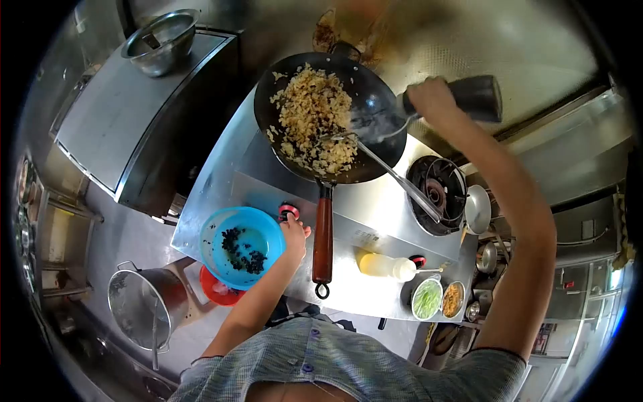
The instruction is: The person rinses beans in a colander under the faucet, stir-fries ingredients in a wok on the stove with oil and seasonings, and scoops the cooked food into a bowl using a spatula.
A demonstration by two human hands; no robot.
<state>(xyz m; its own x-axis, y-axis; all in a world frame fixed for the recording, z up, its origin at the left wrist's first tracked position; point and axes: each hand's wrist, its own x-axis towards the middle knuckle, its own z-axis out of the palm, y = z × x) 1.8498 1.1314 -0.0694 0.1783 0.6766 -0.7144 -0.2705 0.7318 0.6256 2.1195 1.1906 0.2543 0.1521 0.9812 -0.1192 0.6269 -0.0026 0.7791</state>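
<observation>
My right hand (432, 100) grips a dark bottle (479, 98) above the right rim of the black wok (378, 100), its thin pale nozzle pointing toward the wok. Fried rice (311, 107) with dark bits lies in the wok's left half. A long-handled metal ladle (395, 177) leans in the wok, its head in the rice and its handle over the right burner. Below the wok's left side, my left hand (293, 234) has its fingers closed on a red and black stove knob (289, 211). The wok's wooden handle (323, 234) points toward me.
A blue basin (209, 234) with dark pieces sits left of my left hand, over a red basin (211, 285). A yellow squeeze bottle (378, 265), a bowl of shredded greens (426, 299) and an orange-filled bowl (453, 299) stand front right. The second burner (437, 191) is at right.
</observation>
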